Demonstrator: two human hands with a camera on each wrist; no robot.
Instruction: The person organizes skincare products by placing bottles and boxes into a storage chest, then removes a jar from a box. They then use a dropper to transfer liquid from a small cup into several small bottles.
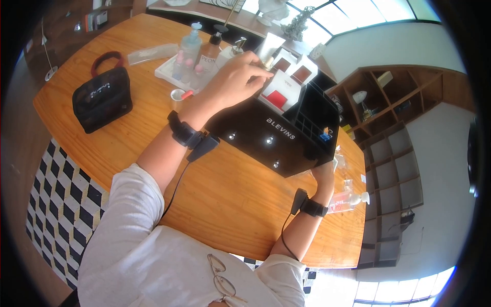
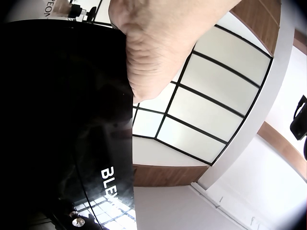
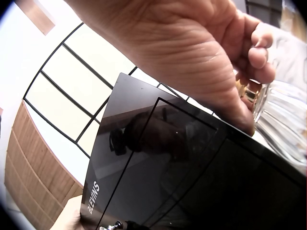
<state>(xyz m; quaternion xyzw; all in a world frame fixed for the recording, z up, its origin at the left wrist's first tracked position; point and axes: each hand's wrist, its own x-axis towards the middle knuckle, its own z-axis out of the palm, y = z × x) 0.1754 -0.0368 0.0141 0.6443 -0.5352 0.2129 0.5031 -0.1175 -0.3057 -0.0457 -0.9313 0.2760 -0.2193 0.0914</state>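
A black organizer box (image 1: 276, 134) lettered BLEVINS stands on the wooden table. My left hand (image 1: 232, 82) reaches over its top left. Its thumb and fingers close round the gold lower end of a white squeeze tube (image 1: 269, 46); some fingertips are hidden. White boxes with red fronts, such as one white box (image 1: 282, 88), fill the top compartment beside this hand. My right hand (image 3: 211, 62) is at the box's right side, low down in the head view. In the right wrist view its curled fingers and thumb hold the gold neck of a clear ribbed glass bottle (image 3: 283, 124).
Pump bottles, one amber pump bottle (image 1: 208, 53) among them, stand on a white tray (image 1: 166, 75) at the left back. Farther left lies a black pouch (image 1: 102, 100). A clear pump bottle (image 1: 348, 201) lies by the right forearm, near the table edge (image 1: 356, 250).
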